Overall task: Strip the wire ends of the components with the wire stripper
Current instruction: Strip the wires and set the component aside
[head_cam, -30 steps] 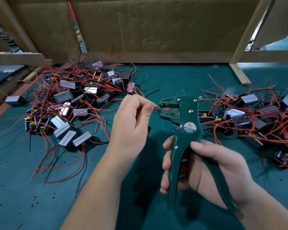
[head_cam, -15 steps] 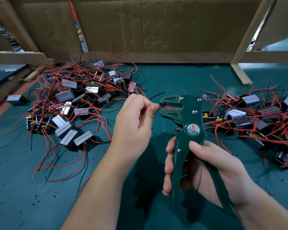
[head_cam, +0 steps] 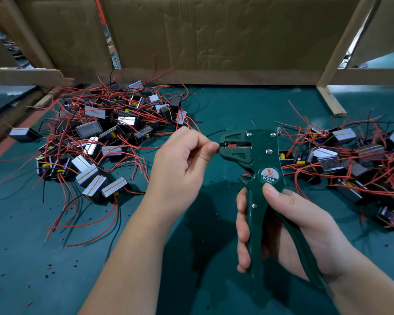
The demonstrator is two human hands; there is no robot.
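Inspector: Status?
Operator: Left hand (head_cam: 182, 160) grip pinches a wire (head_cam: 219, 145), its end now advanced into the wire stripper (head_cam: 259, 155) mouth above the desk (head_cam: 55, 258). Right hand (head_cam: 293, 223) grip wraps the handles, not yet squeezed. Stripping may proceed.

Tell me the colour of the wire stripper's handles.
Dark green; the head view shows the wire stripper best.

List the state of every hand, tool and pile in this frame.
Left hand, pinching a wire end at the stripper's mouth.
Right hand, gripping both stripper handles.
Dark green pistol-shaped wire stripper, held upright, handles spread, not squeezed.
Left pile of boxy grey components with red wires, tangled, lying loose.
Right pile of the same components, tangled, lying loose.
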